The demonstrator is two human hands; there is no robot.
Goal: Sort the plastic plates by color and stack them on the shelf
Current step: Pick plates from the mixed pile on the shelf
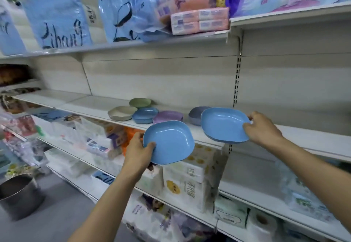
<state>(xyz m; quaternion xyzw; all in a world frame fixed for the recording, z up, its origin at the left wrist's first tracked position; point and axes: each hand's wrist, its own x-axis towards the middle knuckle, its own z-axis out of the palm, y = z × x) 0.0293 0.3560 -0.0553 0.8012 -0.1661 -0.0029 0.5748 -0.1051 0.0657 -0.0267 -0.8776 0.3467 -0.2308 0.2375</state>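
My left hand (139, 151) grips a light blue plate (171, 143) by its left rim, held in front of the shelf (91, 107). My right hand (263, 129) pinches the right rim of a second light blue plate (222, 124), tilted over the shelf's front edge. On the shelf sit a beige plate (121, 113), a green plate (140, 102), a darker blue stack (145, 116), a purple plate (168, 116) and a grey-blue plate (195, 113) partly hidden behind the right-hand plate.
Blue and pink tissue packs (199, 20) fill the shelf above. Paper goods and a toilet roll (263, 221) crowd the lower shelves. A metal pot (18, 194) stands on the floor at left. The white shelf board runs on to the right (313, 137).
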